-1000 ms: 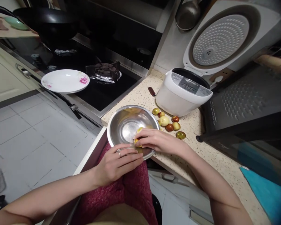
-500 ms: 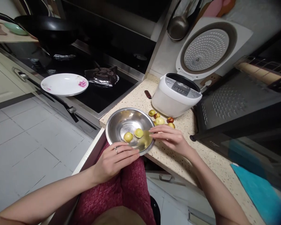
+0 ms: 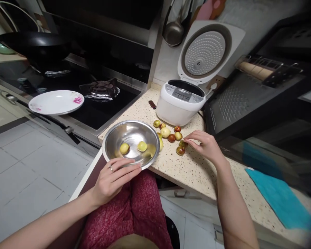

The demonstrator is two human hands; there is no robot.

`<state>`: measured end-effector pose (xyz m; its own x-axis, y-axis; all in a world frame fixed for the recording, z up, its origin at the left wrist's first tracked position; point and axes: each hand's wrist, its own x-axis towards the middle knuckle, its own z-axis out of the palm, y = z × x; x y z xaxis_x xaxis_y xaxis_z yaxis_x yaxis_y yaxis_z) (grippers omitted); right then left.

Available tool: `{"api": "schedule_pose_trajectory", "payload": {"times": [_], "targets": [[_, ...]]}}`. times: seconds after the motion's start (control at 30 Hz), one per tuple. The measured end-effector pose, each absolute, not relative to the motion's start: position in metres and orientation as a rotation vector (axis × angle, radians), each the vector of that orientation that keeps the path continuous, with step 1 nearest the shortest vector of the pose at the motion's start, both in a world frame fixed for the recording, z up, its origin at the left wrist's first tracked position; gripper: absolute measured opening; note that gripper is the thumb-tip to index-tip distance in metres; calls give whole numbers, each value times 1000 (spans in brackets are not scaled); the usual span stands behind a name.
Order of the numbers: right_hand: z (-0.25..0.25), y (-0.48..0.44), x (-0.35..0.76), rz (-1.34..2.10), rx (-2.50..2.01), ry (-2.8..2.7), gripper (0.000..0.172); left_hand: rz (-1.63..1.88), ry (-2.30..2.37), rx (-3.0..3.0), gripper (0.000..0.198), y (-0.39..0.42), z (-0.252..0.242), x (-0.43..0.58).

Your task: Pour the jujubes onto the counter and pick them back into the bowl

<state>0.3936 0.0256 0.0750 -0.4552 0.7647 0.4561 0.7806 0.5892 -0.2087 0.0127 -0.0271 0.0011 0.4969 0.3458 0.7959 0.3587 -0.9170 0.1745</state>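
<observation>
A shiny metal bowl (image 3: 111,136) stands at the counter's corner, reaching past its edge. Two jujubes, one yellow-green with a brown patch (image 3: 124,148) and one plain yellow-green (image 3: 142,146), lie inside it. My left hand (image 3: 119,178) holds the bowl's near rim, fingers laid across it and thumb hidden. Right of the bowl, my right hand (image 3: 203,145) pinches a green-brown jujube (image 3: 182,143) on the counter between thumb and fingertips. Just in front of that fruit is a brownish jujube (image 3: 180,150). Several more jujubes, among them a pale one (image 3: 165,132), are grouped by the bowl.
Behind the fruit stands a white rice cooker (image 3: 180,107), lid raised. A flowered plate (image 3: 55,103) sits on the stove's front edge, with a black wok (image 3: 36,43) beyond. A dark oven (image 3: 238,117) and a blue cloth (image 3: 277,193) are to the right.
My right hand has left the bowl's right rim and moved right to a jujube on the counter. My left hand stays on the rim. The view has turned rightward.
</observation>
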Motion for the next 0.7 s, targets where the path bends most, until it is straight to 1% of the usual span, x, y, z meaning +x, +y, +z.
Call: {"api": "schedule_pose_trajectory", "payload": {"times": [0.1, 0.23, 0.33, 0.5, 0.57, 0.7], "targets": [[75, 26, 394, 36, -1279, -2348, 16, -1429, -654, -2705, 31, -27, 1, 12], [71, 27, 390, 146, -1224, -2438, 10, -1421, -653, -2700, 31, -28, 2, 12], [72, 25, 384, 197, -1234, -2485, 10, -1415, -649, -2697, 30, -28, 2, 12], [81, 17, 376, 336, -1411, -2565, 11, -1428, -640, -2690, 29, -27, 2, 14], [80, 14, 374, 343, -1471, -2585, 12, -1429, -642, -2684, 29, -27, 2, 14], [72, 12, 368, 244, -1531, -2617, 16, -1421, -661, -2678, 30, -27, 1, 14]]}}
